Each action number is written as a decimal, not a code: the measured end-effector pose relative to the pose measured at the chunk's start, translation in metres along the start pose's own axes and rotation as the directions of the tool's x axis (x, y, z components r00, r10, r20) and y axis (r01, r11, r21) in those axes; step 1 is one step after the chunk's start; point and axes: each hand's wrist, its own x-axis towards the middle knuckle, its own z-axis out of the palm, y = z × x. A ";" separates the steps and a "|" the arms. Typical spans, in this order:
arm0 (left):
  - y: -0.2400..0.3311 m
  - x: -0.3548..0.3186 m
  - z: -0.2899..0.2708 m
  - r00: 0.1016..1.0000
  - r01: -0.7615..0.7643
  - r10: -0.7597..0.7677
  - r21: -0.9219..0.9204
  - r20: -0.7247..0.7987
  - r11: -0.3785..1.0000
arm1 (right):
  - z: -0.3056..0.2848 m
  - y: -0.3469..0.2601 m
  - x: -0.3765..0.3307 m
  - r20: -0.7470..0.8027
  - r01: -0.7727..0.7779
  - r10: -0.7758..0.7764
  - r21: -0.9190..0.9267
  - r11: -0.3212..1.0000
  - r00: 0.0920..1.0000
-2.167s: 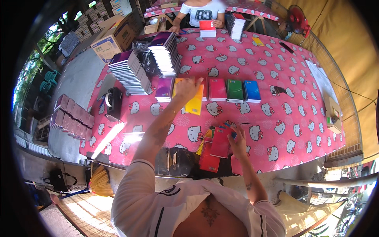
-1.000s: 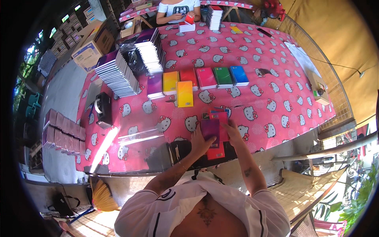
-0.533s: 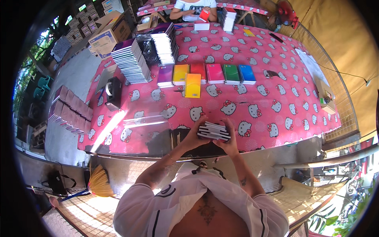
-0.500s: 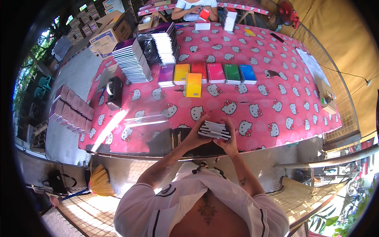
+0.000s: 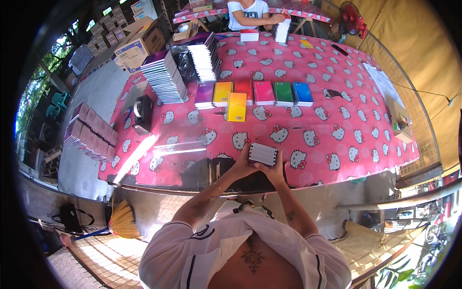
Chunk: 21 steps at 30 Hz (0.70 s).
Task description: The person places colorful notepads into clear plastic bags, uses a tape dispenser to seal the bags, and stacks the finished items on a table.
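Note:
Between my two hands is a small stack of spiral notebooks (image 5: 262,154), its white page edges facing up and dark binding coils at the sides. My left hand (image 5: 243,165) is closed round its left side, and my right hand (image 5: 273,172) grips the right side and near edge. The covers of this stack are hidden. Farther off lies a row of notebook piles: purple (image 5: 204,95), yellow (image 5: 223,93), red (image 5: 243,87), pink (image 5: 263,92), green (image 5: 284,93) and blue (image 5: 303,93). A loose yellow notebook (image 5: 236,107) lies in front, overlapping the red pile.
Tall notebook stacks (image 5: 164,79) and a black tape dispenser (image 5: 142,114) stand on the left of the pink patterned table (image 5: 322,166). More notebooks (image 5: 91,132) are piled at the left edge. Across the table, a co-worker's hand (image 5: 276,19) touches another stack (image 5: 281,32).
The notebooks in my hands went from uneven to evenly lined up, and my right hand shifted round their near edge. The co-worker put down a red notebook and reached to the tall stack.

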 end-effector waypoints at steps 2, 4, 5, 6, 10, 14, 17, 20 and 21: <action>0.015 -0.002 -0.011 0.998 0.014 -0.029 0.278 0.051 0.960 | -0.002 -0.003 0.003 0.042 -0.035 0.035 0.005 0.999 0.998; 0.042 -0.003 -0.030 0.989 -0.065 -0.031 0.615 0.145 0.786 | -0.005 -0.007 0.003 0.073 -0.009 0.013 -0.052 0.999 0.997; 0.067 0.000 -0.024 0.984 -0.179 0.114 0.711 0.138 0.680 | -0.010 -0.005 0.004 0.080 0.042 -0.033 -0.112 0.993 0.996; 0.101 0.004 -0.012 0.953 -0.278 0.259 0.789 0.156 0.548 | -0.017 -0.001 0.006 0.083 0.094 -0.080 -0.174 0.980 0.993; 0.108 0.011 0.027 0.887 -0.425 0.287 0.881 0.360 0.207 | -0.025 0.028 0.004 0.089 -0.165 0.158 0.080 0.983 0.983; 0.099 0.033 0.010 0.884 -0.467 0.119 0.865 0.452 0.186 | -0.020 0.004 0.004 0.093 -0.034 0.042 -0.085 0.996 0.995; 0.100 0.033 -0.007 0.865 -0.493 0.022 0.840 0.502 0.227 | -0.015 -0.004 0.004 0.170 -0.023 0.063 -0.230 0.973 0.983; 0.117 0.008 -0.026 0.840 -0.540 0.210 0.807 0.500 0.240 | -0.033 -0.022 0.012 0.385 -0.211 0.235 -0.106 0.972 0.892; 0.130 -0.005 -0.035 0.822 -0.556 0.300 0.797 0.484 0.237 | -0.036 -0.022 0.015 0.482 -0.316 0.286 -0.020 0.949 0.828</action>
